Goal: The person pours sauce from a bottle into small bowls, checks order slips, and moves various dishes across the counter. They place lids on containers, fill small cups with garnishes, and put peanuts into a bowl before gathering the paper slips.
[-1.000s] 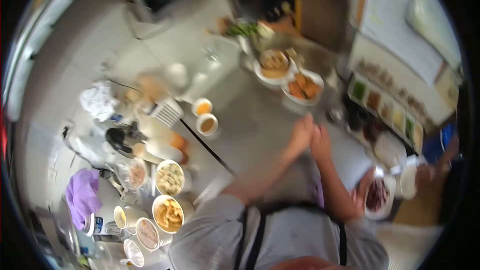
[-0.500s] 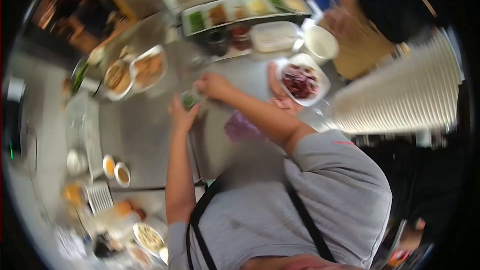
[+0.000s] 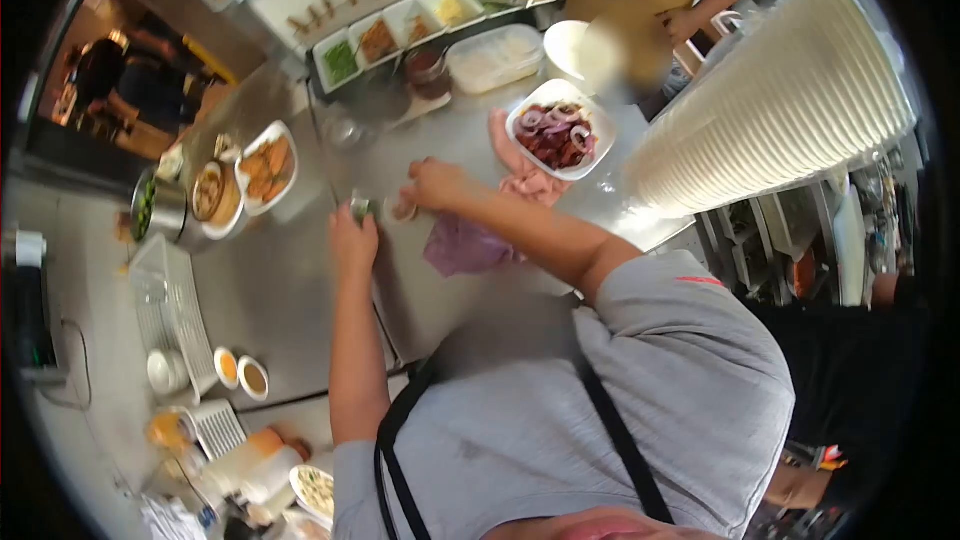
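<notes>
Over the steel counter (image 3: 290, 280), my left hand (image 3: 354, 240) closes around a small clear cup (image 3: 361, 205) with something green in it. Just to its right my right hand (image 3: 438, 186) has curled fingers at the edge of a small round clear piece (image 3: 402, 210), perhaps a lid; its details are blurred. The two hands are near each other but apart. Below my right forearm lies a crumpled purple cloth (image 3: 465, 247). A pink cloth (image 3: 530, 182) sits beyond that forearm, beside a white bowl of dark red food topped with onion rings (image 3: 556, 134).
At the back stand a tray of toppings (image 3: 340, 61), a dark red jar (image 3: 428, 72) and a lidded white container (image 3: 495, 58). Stacked bowls (image 3: 770, 90) rise at right; a co-worker's hand (image 3: 682, 24) is behind. White dishes of food (image 3: 267, 168) and a rack (image 3: 175, 290) are left.
The whole view has shifted and become sharper. My right hand has moved down onto the small round clear piece beside the cup. My left hand still holds the cup.
</notes>
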`<state>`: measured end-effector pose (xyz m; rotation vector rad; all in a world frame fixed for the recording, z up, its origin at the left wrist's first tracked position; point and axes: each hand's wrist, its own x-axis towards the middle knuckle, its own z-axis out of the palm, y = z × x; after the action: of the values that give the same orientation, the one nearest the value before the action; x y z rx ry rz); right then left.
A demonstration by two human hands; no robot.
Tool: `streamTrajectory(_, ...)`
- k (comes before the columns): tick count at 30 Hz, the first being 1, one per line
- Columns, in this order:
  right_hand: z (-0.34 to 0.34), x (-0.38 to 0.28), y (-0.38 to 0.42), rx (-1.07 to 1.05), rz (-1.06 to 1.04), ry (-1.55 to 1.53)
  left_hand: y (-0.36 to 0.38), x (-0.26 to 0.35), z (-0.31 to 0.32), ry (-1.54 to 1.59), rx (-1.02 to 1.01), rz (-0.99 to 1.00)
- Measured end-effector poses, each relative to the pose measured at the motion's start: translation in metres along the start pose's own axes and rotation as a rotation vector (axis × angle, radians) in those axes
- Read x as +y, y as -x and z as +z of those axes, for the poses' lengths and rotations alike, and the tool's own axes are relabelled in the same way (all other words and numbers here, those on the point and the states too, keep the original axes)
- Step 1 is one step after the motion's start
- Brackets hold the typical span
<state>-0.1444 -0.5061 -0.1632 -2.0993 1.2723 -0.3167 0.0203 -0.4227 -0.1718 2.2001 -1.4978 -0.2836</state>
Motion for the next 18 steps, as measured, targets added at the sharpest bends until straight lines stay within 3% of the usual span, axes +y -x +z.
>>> streamTrajectory(2,-0.004,0.010,0.003,-0.074,0.010,-0.013,0.002,-0.004,0.007,-0.057,0.074,0.093)
streamTrajectory(3,-0.009,0.011,0.004,-0.152,0.031,-0.010,0.002,-0.004,0.010,-0.103,0.065,0.043)
streamTrajectory(8,-0.002,0.015,0.016,-0.086,0.034,-0.116,0.004,-0.013,0.013,-0.207,0.104,0.079)
streamTrajectory(14,0.004,-0.017,0.028,0.089,-0.365,0.144,0.025,0.000,0.006,-0.072,0.186,0.129)
streamTrajectory(17,0.025,-0.009,0.015,0.030,-0.497,0.261,0.029,-0.010,0.007,0.050,0.173,0.134)
streamTrajectory(18,0.029,-0.007,0.011,0.062,-0.501,0.114,0.033,-0.013,0.007,0.091,0.156,0.128)
